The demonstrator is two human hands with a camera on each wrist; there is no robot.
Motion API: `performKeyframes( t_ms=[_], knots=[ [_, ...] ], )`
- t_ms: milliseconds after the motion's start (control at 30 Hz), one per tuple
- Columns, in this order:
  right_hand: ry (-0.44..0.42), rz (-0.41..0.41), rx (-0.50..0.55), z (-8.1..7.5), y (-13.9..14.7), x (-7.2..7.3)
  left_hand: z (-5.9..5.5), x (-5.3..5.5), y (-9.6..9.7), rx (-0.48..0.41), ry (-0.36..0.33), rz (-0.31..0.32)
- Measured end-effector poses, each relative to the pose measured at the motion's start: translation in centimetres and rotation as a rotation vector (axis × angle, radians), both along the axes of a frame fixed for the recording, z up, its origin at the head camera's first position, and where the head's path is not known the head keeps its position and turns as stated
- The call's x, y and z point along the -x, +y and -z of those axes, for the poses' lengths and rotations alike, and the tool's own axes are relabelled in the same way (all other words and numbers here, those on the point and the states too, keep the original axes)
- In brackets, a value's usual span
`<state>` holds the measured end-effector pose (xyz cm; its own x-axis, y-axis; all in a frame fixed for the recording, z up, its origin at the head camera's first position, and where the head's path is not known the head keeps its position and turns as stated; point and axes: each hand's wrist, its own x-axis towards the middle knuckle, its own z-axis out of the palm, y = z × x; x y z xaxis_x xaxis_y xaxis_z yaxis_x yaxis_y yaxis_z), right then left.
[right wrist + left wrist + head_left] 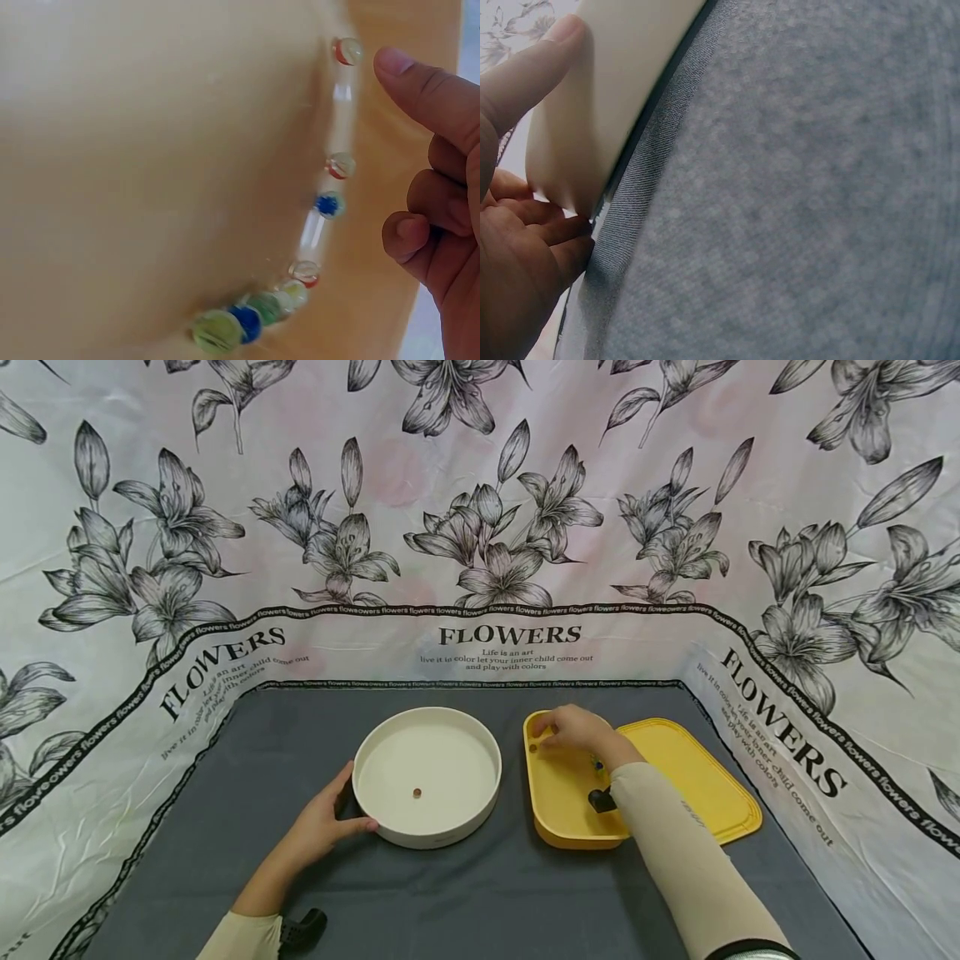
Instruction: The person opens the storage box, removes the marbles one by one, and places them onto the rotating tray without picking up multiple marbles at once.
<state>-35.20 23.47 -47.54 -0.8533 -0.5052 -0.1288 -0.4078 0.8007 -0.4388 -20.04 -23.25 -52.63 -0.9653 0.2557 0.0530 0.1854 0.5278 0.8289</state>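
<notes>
My left hand (322,818) holds a round white pan (461,777) by its left side. In the left wrist view the thumb (532,75) lies on the pan's outer wall and the fingertips touch it farther round. One small brownish marble (417,793) lies on the pan's floor. My right hand (577,731) reaches into a yellow box (558,810), at its far end. Glass marbles lie along the box's inner edge: a red-and-clear marble (348,52) near the thumb tip, a blue marble (328,204) and several others. I see nothing held between its thumb and fingers.
A yellow lid (697,768) lies flat just right of the box, partly behind the right forearm. Grey cloth (465,893) covers the table. A white flower-printed sheet (495,643) rises behind and at both sides.
</notes>
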Motion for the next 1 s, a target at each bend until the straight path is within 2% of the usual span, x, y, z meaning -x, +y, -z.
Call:
performKeyframes(
  t_ms=[267,467,667,833,1000],
  knots=[
    [0.017,-0.055,-0.001,1.6,-0.2,0.6,0.3,0.1,-0.2,0.002,-0.003,0.001],
    [0.052,-0.106,-0.008,2.1,-0.6,0.9,0.3,0.1,-0.2,-0.006,0.003,0.000],
    [0.046,-0.114,-0.011,2.5,-0.6,0.9,0.2,0.0,0.0,-0.027,-0.004,0.018],
    [0.033,-0.086,-0.009,2.2,-0.4,0.8,0.2,0.0,0.1,-0.025,-0.004,0.019],
    [0.026,-0.040,-0.002,1.0,-0.5,0.5,0.2,0.0,-0.1,-0.017,-0.008,0.010]
  ],
)
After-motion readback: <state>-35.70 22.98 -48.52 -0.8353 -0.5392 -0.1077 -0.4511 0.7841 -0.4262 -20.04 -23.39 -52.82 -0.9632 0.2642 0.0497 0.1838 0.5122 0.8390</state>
